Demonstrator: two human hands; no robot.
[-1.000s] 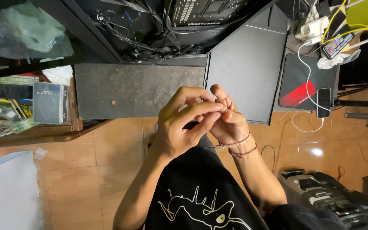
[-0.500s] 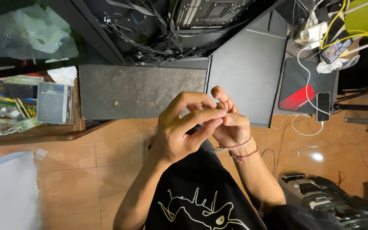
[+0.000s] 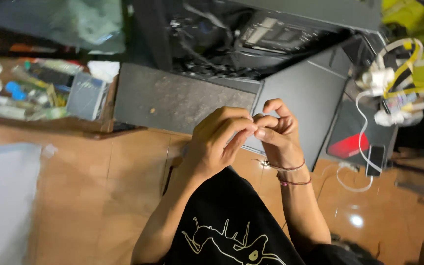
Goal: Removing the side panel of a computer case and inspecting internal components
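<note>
Barely shifted, left hand [image 3: 217, 142] and right hand [image 3: 276, 132] fingers pinch something hidden

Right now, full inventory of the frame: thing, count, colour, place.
computer case: 1, black, open, top centre, cables inside
side panel: 1, dark grey, leaning right of the case, behind the hands
stone slab: 1, dark grey, speckled, centre left
wooden shelf: 1, brown, left, holding blurred bottles and packets
plastic bag: 1, clear, top left
white cable: 1, white, right, running to the phone
phone: 1, dark, on the floor at right
power strip with plugs: 1, white with yellow leads, top right
tiled floor: orange-brown, lower half
white sheet: 1, lower left
left hand: fingertips pinched against the right hand; anything held is too small to tell
right hand: thread bracelets on the wrist
</note>
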